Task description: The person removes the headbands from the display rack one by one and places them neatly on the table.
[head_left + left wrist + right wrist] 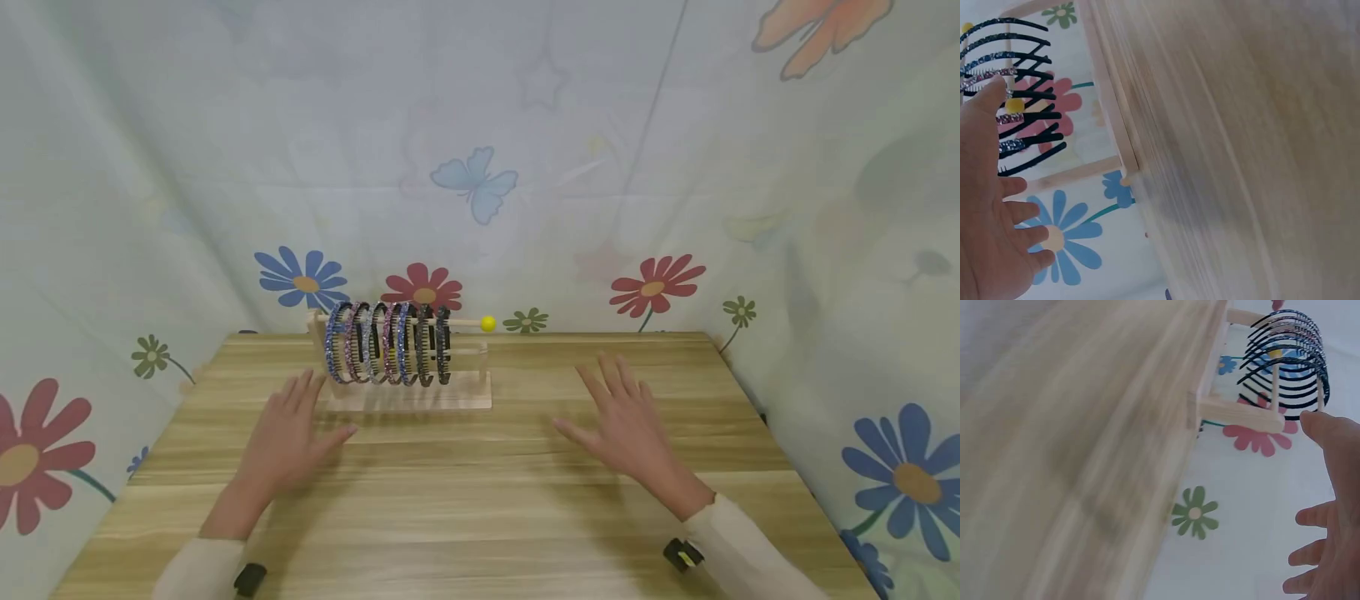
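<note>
Several glittery headbands [388,343] in blue, pink, silver and black hang in a row on a wooden stand [420,402] at the back left of the table. The stand's upper rod ends in a yellow ball [488,324]. In front of the stand's left end, my left hand [283,437] hovers with spread fingers and holds nothing. My right hand [622,421] is off to the right of the stand, palm down, fingers spread, also holding nothing. Both wrist views show the headbands [1022,94] beyond the thumb of each hand.
The wood-grain table [465,508] reaches back to a hanging cloth [570,208] printed with flowers and butterflies. Cloth also borders the table at left and right. Small black devices [682,553] sit at both wrists.
</note>
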{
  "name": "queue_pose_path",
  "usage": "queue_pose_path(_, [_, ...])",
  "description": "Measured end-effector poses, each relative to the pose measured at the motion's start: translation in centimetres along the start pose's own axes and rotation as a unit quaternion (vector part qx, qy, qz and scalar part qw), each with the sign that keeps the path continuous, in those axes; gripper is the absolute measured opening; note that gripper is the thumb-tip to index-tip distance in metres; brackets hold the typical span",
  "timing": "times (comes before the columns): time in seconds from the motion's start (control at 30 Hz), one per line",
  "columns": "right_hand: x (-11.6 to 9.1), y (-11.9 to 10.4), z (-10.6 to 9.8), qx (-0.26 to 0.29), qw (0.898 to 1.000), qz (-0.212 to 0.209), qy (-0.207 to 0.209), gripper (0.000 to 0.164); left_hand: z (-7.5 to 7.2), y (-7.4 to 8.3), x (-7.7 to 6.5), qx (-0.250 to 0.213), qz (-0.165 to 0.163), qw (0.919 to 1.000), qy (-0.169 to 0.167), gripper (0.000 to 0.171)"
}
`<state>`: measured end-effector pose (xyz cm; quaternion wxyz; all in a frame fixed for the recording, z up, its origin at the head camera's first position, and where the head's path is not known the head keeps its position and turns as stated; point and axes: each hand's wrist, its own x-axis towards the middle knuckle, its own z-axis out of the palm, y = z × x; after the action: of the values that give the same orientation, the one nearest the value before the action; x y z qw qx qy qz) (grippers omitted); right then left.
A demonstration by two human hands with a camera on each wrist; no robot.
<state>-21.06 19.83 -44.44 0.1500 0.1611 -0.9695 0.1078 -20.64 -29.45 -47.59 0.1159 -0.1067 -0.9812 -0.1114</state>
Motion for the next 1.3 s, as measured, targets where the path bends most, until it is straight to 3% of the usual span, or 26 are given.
queue_pose_path(0.33, [2.6,-2.8,-0.9,0.059,0.998,-0.023,-0.008,0.095,0.4,-1.5,1.2,-0.084,-0.030,0.9957,0.025,0.100])
queue_pose_path(0.57, [4.1,-4.9,-0.5,0.095,0.995,-0.041,-0.006,0.093,0.9,-2.6,2.1,-0.132,-0.068,0.9889,0.001,0.099])
queue_pose_path(0.73, [5.0,-6.5,0.3,0.151,0.988,-0.032,0.002,0.088,1.1,-3.3,2.7,-0.170,-0.085,0.9816,-0.017,0.099])
queue_pose_path(1.0, [6.2,-8.7,2.0,0.231,0.972,-0.034,0.024,0.068,2.3,-4.0,3.1,-0.210,-0.116,0.9700,-0.036,0.095])
queue_pose_path(1.3, [7.1,-10.2,3.5,0.347,0.937,-0.033,0.007,0.056,3.2,-4.6,3.3,-0.256,-0.132,0.9561,-0.053,0.084])
